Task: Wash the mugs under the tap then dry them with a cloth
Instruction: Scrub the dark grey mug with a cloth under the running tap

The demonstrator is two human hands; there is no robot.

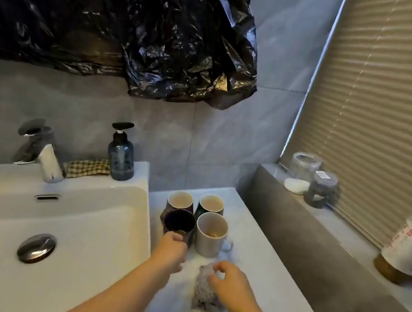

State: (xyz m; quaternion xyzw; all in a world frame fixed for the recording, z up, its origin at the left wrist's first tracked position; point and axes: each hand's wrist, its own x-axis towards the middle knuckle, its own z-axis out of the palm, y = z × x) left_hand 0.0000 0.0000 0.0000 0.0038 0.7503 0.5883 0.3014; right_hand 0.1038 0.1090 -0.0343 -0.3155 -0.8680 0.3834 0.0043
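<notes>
Right hand [228,284] pinches grey cloth [201,295] on white counter [263,253] | left hand [172,247] grips dark mug [180,219] | grey tiled wall [213,144] behind

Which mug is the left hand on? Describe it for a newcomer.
Right of the sink, four mugs stand in a square on the counter. The left hand grips the front-left dark mug, nearest the sink. It alone is dark inside; the others are pale.

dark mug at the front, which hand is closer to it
Left. The left hand grips the dark mug at its near rim; the right hand pinches the grey cloth, apart from the mug.
</notes>
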